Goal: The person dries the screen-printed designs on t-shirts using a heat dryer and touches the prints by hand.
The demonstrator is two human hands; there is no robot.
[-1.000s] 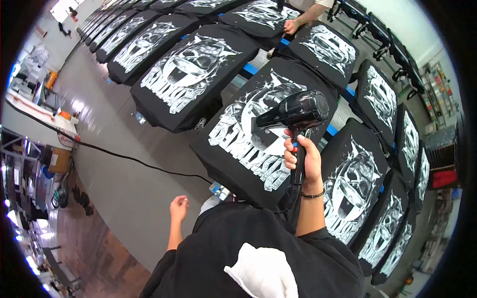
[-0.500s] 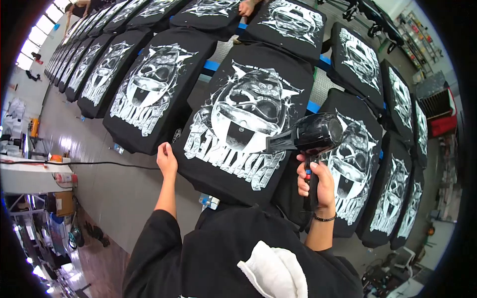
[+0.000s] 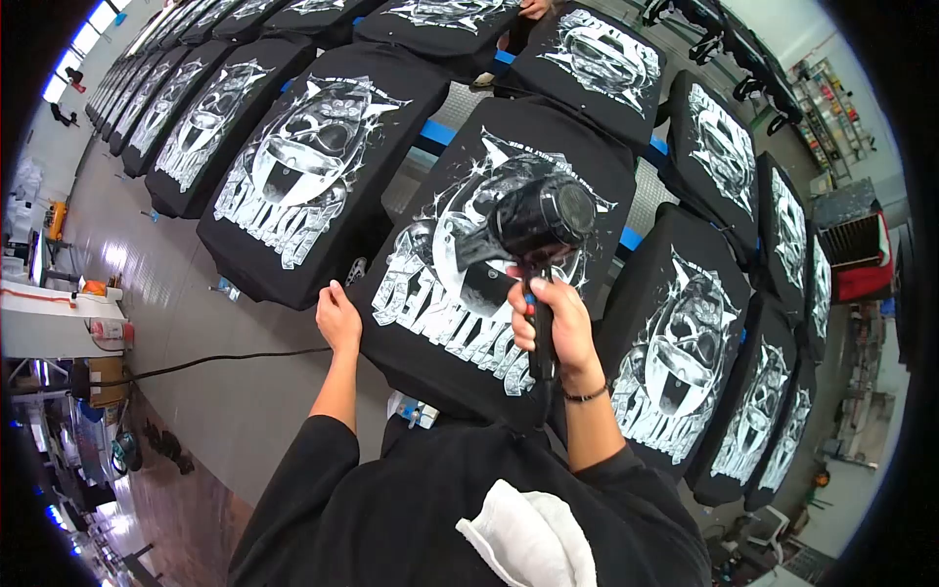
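One hair dryer above a black shirt

Over the black shirt's middle, the right hand has its grip wrapped around the hair dryer. Beside the black shirt's left edge, the left hand has its grip half curled; whether it holds cloth, I cannot tell.

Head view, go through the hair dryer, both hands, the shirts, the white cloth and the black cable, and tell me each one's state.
Hair dryer: held above the near shirt; on or off unclear.
Right hand: closed around the dryer.
Left hand: at the near shirt's left edge; grip unclear.
Near shirt: spread out, print up.
Right-hand neighbour shirt: spread out, print up.
White cloth: loosely folded.
Black cable: extended, uncoiled.
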